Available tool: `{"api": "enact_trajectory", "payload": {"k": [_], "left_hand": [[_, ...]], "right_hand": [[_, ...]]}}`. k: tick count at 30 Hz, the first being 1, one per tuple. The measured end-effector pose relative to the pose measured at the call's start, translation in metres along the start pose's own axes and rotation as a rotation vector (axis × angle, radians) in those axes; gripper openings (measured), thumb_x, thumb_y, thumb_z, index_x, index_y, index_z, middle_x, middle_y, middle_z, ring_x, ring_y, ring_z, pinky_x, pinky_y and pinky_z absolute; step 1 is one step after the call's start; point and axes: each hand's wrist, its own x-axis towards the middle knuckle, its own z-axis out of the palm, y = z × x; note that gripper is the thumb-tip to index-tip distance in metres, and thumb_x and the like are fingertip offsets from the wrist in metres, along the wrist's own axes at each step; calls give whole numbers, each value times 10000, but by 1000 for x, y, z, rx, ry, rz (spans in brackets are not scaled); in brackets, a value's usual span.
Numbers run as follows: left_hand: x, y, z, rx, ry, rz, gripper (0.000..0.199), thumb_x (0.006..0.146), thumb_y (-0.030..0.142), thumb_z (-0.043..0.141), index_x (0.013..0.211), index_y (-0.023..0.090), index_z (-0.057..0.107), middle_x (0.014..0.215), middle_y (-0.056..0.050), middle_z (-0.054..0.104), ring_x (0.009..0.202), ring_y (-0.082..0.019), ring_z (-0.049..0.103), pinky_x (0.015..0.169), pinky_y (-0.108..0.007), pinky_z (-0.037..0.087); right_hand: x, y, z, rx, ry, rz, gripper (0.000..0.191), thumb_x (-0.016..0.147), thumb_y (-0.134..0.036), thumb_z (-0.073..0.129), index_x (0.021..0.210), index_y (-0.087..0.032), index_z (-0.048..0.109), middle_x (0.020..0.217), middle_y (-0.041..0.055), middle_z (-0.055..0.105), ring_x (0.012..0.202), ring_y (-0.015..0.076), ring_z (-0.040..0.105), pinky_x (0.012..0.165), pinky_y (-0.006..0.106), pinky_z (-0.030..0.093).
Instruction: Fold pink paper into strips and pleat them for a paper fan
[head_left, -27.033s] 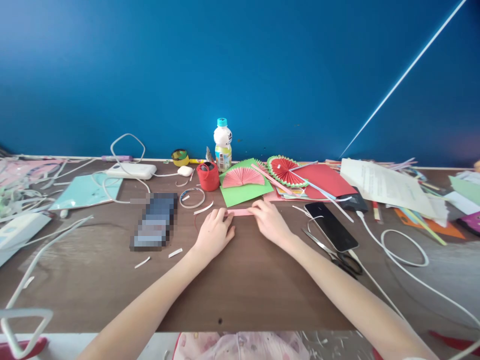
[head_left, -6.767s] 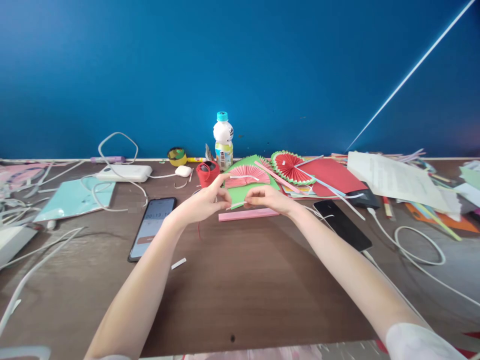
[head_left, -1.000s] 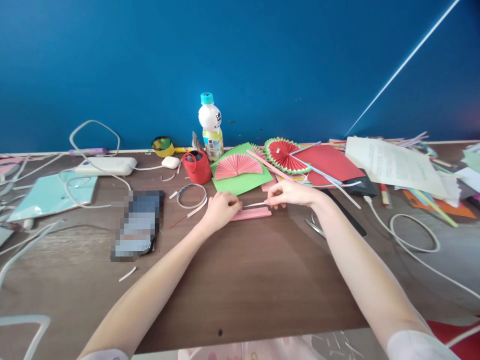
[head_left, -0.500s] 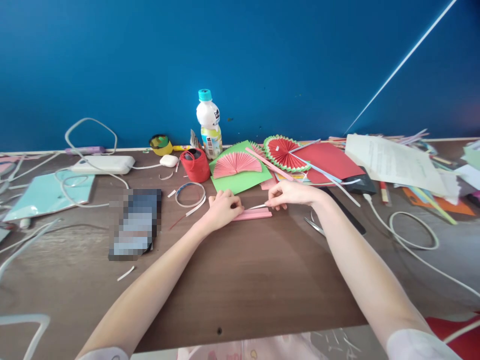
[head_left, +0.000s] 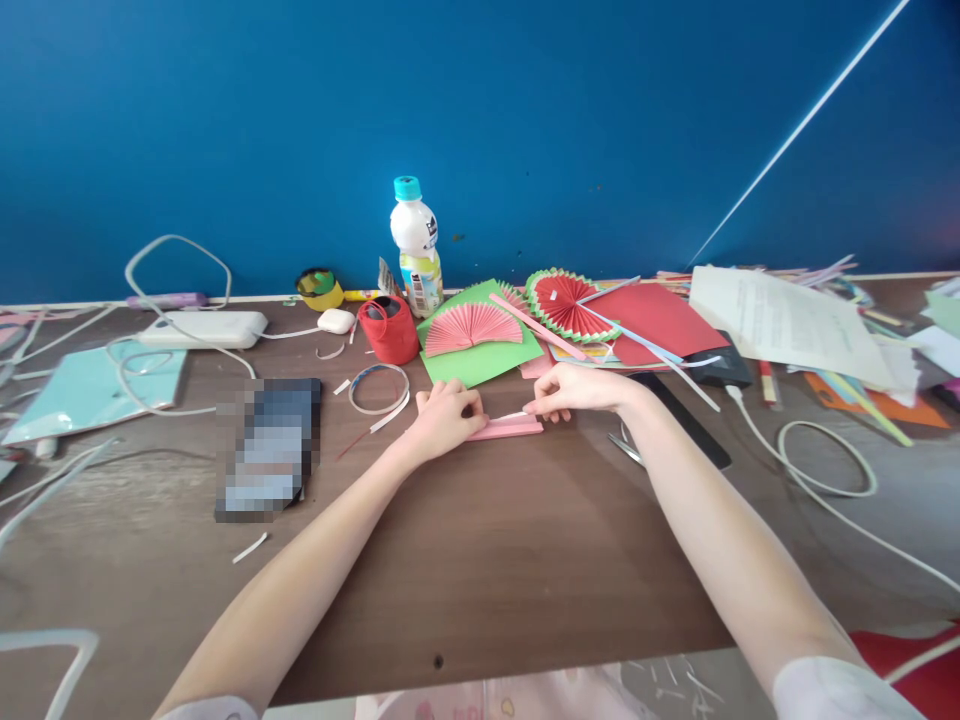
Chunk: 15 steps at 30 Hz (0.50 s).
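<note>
A folded pink paper strip (head_left: 510,429) lies flat on the table between my hands. My left hand (head_left: 448,418) grips its left end, with thumb and fingers closed and pressed down at the paper. A thin white strip (head_left: 511,416), which looks like tape, runs along the pink paper's upper edge. Its right end is pinched between the thumb and finger of my right hand (head_left: 551,393). Just beyond my hands, a pink pleated paper fan (head_left: 474,328) rests on a green sheet (head_left: 491,362).
A tape roll (head_left: 379,390) and a phone (head_left: 271,450) lie to the left. Behind stand a red container (head_left: 388,330) and a bottle (head_left: 418,250). Scissors (head_left: 626,450) lie near my right forearm, by a black flat object (head_left: 690,425). A red-and-green pleated paper piece (head_left: 574,305) sits at the back.
My right hand has moved slightly left and lower with the white strip, which now lies closer to the pink paper. My left hand stays at the paper's left end.
</note>
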Motion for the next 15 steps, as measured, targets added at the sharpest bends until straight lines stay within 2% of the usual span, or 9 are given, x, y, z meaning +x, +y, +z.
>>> {"api": "enact_trajectory", "payload": {"k": [6,15], "left_hand": [[-1,1,0,35,-9,5,144,759,320,486,696,211,554,849,-12,470,935,-209,424,805,-389,281],[-1,4,-1,59,-36,2,128,747,298,472,685,208,540,851,-18,449,940,-213,409,822,-399,280]], "right_hand": [[4,5,3,-61,9,42,303,651,-439,642,566,-159,563,546,-3,575,505,94,507,505,219,396],[5,-1,7,-168,34,105,242,644,-380,624,545,-168,566,526,-13,558,499,93,495,479,212,370]]}}
